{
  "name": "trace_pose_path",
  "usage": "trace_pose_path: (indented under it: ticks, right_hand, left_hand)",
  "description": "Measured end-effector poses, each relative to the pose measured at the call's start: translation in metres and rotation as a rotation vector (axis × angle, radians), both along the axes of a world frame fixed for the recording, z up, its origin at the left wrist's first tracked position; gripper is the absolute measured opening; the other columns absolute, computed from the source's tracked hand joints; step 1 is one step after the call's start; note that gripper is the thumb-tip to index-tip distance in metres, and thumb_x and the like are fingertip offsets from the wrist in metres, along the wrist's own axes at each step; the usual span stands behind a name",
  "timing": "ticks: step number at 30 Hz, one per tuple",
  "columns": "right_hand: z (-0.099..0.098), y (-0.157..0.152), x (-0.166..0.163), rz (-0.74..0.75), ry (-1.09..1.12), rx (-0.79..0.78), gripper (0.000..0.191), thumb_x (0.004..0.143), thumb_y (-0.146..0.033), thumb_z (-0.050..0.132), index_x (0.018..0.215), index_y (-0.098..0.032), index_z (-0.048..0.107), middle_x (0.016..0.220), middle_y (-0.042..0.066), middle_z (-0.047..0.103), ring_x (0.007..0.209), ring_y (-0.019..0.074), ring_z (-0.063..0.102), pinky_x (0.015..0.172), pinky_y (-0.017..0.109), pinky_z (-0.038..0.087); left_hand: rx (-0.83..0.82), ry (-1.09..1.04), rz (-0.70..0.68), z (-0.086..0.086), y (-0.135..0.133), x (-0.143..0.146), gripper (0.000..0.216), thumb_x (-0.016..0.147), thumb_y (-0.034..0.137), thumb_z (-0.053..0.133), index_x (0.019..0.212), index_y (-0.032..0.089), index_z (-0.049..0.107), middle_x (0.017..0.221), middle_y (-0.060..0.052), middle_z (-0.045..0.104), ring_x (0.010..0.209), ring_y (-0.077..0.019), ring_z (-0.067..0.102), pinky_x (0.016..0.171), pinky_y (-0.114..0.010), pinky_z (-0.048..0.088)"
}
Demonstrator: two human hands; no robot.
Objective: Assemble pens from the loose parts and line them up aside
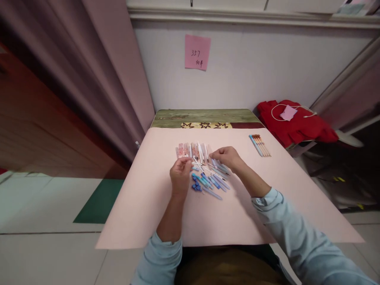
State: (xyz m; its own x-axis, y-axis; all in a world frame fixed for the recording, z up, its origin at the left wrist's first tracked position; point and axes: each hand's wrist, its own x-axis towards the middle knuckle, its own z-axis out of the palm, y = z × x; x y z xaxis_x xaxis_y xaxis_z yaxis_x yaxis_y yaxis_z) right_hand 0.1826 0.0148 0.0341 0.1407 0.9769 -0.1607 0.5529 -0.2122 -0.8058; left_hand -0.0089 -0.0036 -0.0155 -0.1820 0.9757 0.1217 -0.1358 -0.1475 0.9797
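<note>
My left hand (180,176) is closed in a pinch at the left side of a spread of pen parts. A thin white rod (197,163), like a pen refill, runs from its fingertips. On the far right of the parts, my right hand (227,157) also pinches, and what its fingertips hold is too small to make out. Pink clear pen barrels (185,149) lie in a row behind the hands. Nearer to me are light blue pen barrels (221,182), small dark blue pieces (196,186) and a single pale blue barrel (212,193).
Several assembled pens (259,145) with brown tops and one blue one lie at the table's right. A pale pink sheet (142,206) covers most of the table. Red cloth (293,128) with a white cable sits beyond the right edge. A curtain (118,59) hangs at left.
</note>
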Motion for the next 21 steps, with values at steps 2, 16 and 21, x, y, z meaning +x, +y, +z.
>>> trace_pose_path:
  ticks: [2, 16, 21]
  right_hand:
    - [-0.002, -0.005, -0.007, 0.019, 0.301, -0.068, 0.038, 0.064, -0.051, 0.073, 0.057, -0.017, 0.059, 0.04, -0.006, 0.042, 0.039, 0.006, 0.032, 0.04, 0.022, 0.024]
    - [-0.012, -0.014, -0.026, 0.073, 0.505, 0.033, 0.037, 0.063, -0.049, 0.073, 0.072, -0.014, 0.07, 0.049, -0.005, 0.055, 0.043, 0.0065, 0.037, 0.043, 0.02, 0.029]
    - [-0.023, -0.026, -0.005, -0.002, -0.011, 0.155, 0.021, 0.073, -0.038, 0.065, 0.075, -0.019, 0.073, 0.065, -0.001, 0.067, 0.055, 0.0109, 0.053, 0.053, 0.022, 0.035]
  left_hand:
    - [-0.098, -0.069, -0.156, 0.004, -0.004, 0.006, 0.027, 0.074, 0.038, 0.07, 0.088, 0.015, 0.066, 0.079, -0.006, 0.071, 0.064, -0.0143, 0.065, 0.06, -0.027, 0.052]
    - [-0.328, -0.297, -0.388, 0.007, -0.008, 0.006, 0.033, 0.061, 0.03, 0.084, 0.08, 0.013, 0.063, 0.068, -0.006, 0.071, 0.057, -0.0165, 0.067, 0.054, -0.025, 0.054]
    - [-0.281, -0.668, -0.117, 0.012, 0.003, -0.009, 0.016, 0.075, 0.023, 0.074, 0.083, 0.013, 0.065, 0.079, -0.004, 0.072, 0.064, -0.0112, 0.068, 0.063, -0.021, 0.056]
